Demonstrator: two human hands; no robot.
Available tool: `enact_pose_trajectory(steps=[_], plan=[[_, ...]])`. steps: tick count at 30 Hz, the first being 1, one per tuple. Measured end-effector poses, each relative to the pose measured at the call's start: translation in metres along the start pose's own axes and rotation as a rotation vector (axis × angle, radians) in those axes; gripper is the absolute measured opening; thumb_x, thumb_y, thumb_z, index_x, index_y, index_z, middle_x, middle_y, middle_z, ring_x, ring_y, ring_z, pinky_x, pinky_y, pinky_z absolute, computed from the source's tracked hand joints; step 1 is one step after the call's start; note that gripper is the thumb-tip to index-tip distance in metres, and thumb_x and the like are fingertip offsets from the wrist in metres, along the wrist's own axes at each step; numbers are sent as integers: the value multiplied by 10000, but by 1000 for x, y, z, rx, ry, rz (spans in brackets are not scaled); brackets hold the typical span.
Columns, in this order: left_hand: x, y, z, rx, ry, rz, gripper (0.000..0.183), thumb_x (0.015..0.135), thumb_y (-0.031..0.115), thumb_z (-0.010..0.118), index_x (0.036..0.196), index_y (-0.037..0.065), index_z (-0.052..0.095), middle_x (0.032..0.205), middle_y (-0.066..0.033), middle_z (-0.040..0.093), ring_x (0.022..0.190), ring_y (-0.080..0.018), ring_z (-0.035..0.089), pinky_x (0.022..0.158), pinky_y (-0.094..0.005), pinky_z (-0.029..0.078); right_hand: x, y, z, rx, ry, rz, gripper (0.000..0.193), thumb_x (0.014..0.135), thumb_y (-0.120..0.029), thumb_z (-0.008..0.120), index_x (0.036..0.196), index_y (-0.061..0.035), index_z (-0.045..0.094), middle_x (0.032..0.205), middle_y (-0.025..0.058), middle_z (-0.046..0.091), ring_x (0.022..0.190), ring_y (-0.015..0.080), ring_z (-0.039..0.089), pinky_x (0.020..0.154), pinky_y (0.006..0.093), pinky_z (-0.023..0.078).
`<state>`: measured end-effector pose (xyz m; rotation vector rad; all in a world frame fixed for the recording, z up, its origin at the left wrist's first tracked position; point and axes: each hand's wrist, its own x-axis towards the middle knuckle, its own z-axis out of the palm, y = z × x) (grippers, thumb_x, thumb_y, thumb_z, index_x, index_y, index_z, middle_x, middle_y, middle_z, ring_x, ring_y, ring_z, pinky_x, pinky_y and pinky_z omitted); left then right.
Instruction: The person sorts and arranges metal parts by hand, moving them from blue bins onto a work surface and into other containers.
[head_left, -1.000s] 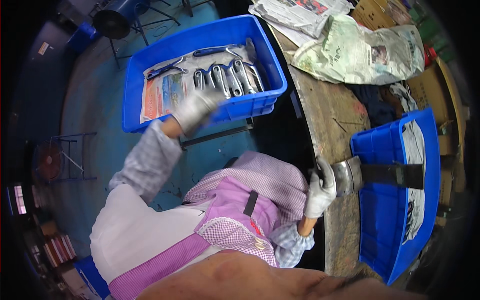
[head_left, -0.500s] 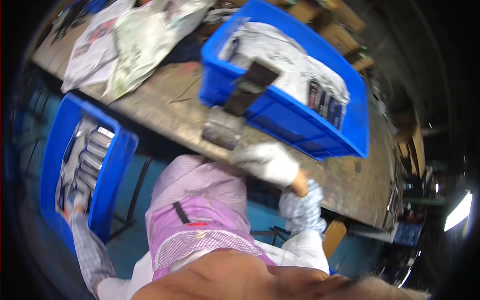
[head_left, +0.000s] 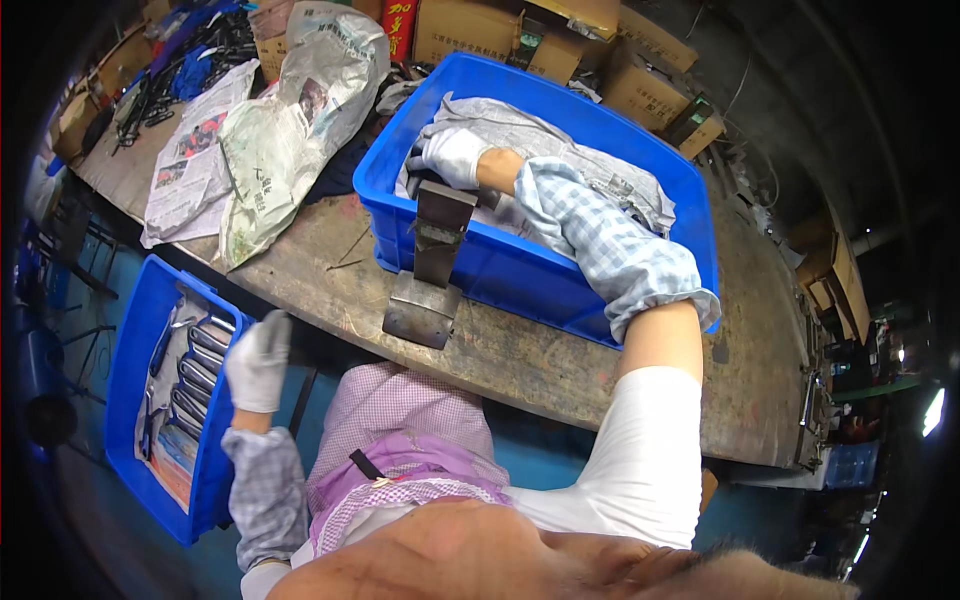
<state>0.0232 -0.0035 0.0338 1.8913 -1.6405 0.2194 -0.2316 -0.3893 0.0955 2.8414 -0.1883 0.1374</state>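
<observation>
My right hand (head_left: 452, 157), in a white glove, reaches into the left end of the large blue bin (head_left: 540, 300). Its fingers curl downward beside crumpled paper (head_left: 500, 118); the fingertips and whatever they grip are partly hidden. My left hand (head_left: 258, 365), also gloved, is raised at the right rim of the smaller blue bin (head_left: 222, 470), fingers stretched upward and nothing visible in it. Inside that bin lie several slim, shiny dark metal pieces (head_left: 190, 385) in a row, with paper around them. A dark metal stand (head_left: 425, 305) rises at the table's front edge, against the large bin.
The worn table (head_left: 560, 385) runs across in front of me. Newspaper (head_left: 195, 165) and a printed plastic sack (head_left: 265, 175) lie on its left part, near a heap of dark pieces (head_left: 190, 95). Cardboard boxes (head_left: 645, 95) stand behind the large bin.
My left hand has come up out of the smaller bin. My right hand has gone from the table's front edge into the large bin, its forearm now covering the bin's right part.
</observation>
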Motion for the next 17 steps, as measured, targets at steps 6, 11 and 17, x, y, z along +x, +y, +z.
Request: enact_pose_trajectory(steps=[6,11,17], plan=[[38,60,25,-46,39,336,129,850,179,768,927,114,687,696,-78,643,619,-285,657,562,-405,523,14,-19,-32,-254,-201,83,282,775,-146,679,1029,-238,759,1016,30,714,1093,273,665,968,543,465],[61,65,9,-75,67,382,131,840,171,779,874,109,669,680,-74,642,613,-284,659,564,-409,527,-10,-8,-107,-186,-65,289,280,749,-146,717,1016,-231,727,865,41,723,975,283,681,1086,549,387],[125,66,-8,-18,460,352,557,814,194,823,1319,130,597,1240,-147,668,1095,-353,658,913,-407,530,-27,-86,-212,-169,304,618,248,688,-188,792,923,-262,821,908,54,770,899,321,666,835,445,511]])
